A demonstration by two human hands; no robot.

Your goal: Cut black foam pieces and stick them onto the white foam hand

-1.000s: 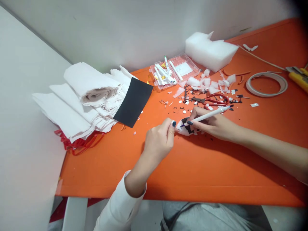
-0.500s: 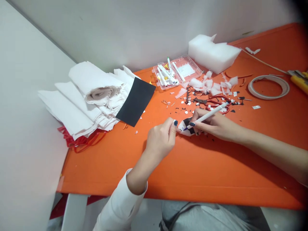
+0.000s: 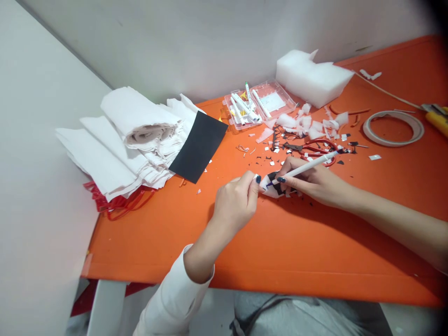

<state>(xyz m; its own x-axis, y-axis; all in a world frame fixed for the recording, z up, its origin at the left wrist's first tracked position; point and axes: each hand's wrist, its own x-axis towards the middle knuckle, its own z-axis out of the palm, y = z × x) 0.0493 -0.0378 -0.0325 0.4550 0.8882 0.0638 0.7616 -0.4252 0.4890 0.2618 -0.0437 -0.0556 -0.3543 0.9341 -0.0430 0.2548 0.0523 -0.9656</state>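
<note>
A white marker (image 3: 311, 164) is pinched between the thumb and fingers of my right hand (image 3: 310, 179). Its dark tip touches a small black-and-white craft piece (image 3: 272, 190), which lies low over the table with blue marks on its white part. My right hand partly covers that piece. The left edge of the piece is gripped by my left hand (image 3: 237, 196), its fingers curled and its thumb on top. What exactly the piece is made of, I cannot make out.
Behind my hands lie red-handled pliers (image 3: 308, 148) among black and white scraps. A clear case (image 3: 257, 105) holds several markers. White foam (image 3: 313, 77), a tape roll (image 3: 394, 128), a black sheet (image 3: 198, 147) and folded white paper (image 3: 133, 121) surround the orange table's (image 3: 287, 252) work area.
The marker tip has shifted very slightly on the craft piece. Both hands keep their hold, and the whole view has moved a little.
</note>
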